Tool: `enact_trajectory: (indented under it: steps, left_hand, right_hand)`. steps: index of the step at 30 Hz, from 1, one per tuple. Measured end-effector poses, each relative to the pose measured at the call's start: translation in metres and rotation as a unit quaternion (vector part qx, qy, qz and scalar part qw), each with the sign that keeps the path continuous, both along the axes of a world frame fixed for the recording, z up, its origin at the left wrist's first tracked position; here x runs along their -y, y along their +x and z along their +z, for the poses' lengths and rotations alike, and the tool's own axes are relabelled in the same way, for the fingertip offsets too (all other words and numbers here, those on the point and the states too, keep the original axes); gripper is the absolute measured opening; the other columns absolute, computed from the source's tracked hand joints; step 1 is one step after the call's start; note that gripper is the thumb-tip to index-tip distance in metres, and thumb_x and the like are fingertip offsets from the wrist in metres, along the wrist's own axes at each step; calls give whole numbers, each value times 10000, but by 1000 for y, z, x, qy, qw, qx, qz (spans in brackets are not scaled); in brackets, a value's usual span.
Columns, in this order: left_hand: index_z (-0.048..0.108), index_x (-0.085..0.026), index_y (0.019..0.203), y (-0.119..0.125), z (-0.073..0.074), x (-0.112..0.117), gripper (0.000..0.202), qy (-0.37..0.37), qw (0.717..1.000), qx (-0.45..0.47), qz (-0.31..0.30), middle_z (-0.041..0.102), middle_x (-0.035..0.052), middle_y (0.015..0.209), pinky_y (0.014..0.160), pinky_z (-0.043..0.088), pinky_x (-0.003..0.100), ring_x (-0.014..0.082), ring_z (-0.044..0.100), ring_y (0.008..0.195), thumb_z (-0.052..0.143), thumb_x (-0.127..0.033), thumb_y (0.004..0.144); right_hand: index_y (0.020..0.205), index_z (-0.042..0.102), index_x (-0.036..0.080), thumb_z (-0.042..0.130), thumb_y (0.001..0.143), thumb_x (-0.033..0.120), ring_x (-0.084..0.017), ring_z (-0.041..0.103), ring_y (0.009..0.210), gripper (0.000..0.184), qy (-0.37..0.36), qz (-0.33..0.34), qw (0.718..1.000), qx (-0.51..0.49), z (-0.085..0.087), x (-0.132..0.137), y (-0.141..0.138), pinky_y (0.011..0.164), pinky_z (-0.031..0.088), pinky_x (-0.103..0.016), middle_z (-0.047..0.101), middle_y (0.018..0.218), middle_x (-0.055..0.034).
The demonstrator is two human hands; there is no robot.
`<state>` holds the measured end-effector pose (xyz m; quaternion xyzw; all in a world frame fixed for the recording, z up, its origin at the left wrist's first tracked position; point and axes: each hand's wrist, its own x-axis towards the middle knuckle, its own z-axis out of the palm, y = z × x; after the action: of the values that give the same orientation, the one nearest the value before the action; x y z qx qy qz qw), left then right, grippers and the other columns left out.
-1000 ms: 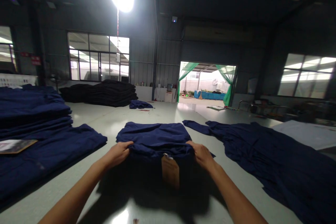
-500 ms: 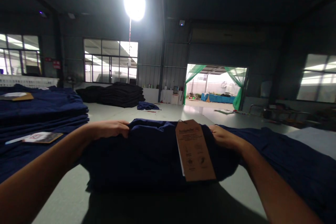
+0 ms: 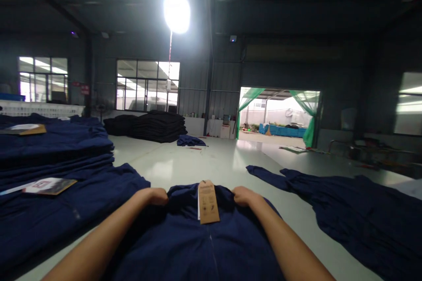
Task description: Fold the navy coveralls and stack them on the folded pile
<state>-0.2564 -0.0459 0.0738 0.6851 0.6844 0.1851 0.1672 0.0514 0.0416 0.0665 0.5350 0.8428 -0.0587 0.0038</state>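
A navy blue zip-front garment, looking like a jacket or coverall, hangs in front of me with its collar end up. My left hand is closed on its left shoulder by the collar. On the other side of the collar, my right hand grips the cloth in the same way. Between the hands a brown cardboard tag dangles from the neck. Part of a zip shows below the tag. The fingertips of both hands are hidden in the fabric.
Folded navy garments are stacked at left, with a printed tag on the nearer one. Another navy garment lies spread on the pale table at right. Farther back are a black cloth pile and a crumpled navy cloth.
The held garment has gone from a folded bundle to hanging open, its zip front showing. Both hands have moved lower and closer together in view. The tag now sits nearer the middle.
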Motion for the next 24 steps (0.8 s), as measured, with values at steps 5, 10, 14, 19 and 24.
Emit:
enact_trajectory:
  steps: [5, 10, 14, 19, 24]
  left_hand:
    - [629, -183, 742, -8, -33, -14, 177, -22, 998, -65, 6, 643, 63, 747, 660, 415, 316, 230, 593, 743, 500, -239, 634]
    - [602, -218, 908, -29, -55, -18, 275, 9, 986, -160, 38, 617, 95, 1003, 771, 391, 349, 231, 578, 941, 420, -148, 715]
    - [603, -237, 929, -37, -60, -10, 287, 40, 977, -199, 63, 594, 72, 1058, 805, 357, 361, 206, 555, 985, 447, -121, 718]
    - [621, -231, 843, -38, -49, -1, 206, 19, 978, -192, 73, 633, 51, 988, 834, 299, 400, 223, 536, 1010, 486, -149, 710]
    - [576, -187, 866, -37, -43, 0, 230, 73, 964, -209, 148, 631, 65, 969, 763, 325, 336, 197, 570, 919, 367, -122, 798]
  right_hand:
    - [909, 683, 202, 447, 704, 118, -218, 609, 921, 323, 27, -12, 1000, -2, -35, -12, -6, 727, 438, -293, 667, 988, -103]
    - [900, 669, 171, 430, 685, 72, -227, 553, 987, 336, 85, 4, 996, -2, -52, -11, -1, 812, 407, -323, 608, 1043, -123]
    - [838, 665, 156, 434, 656, 53, -198, 530, 961, 311, 141, 17, 990, -19, -58, -13, 3, 821, 383, -282, 601, 966, -102]
    - [813, 658, 163, 418, 662, 38, -175, 520, 932, 310, 168, 3, 984, -58, -55, -14, 5, 825, 349, -269, 601, 937, -76]
    - [852, 652, 195, 403, 671, 31, -177, 502, 947, 349, 213, -27, 973, -90, -56, -15, 5, 863, 303, -294, 595, 945, -59]
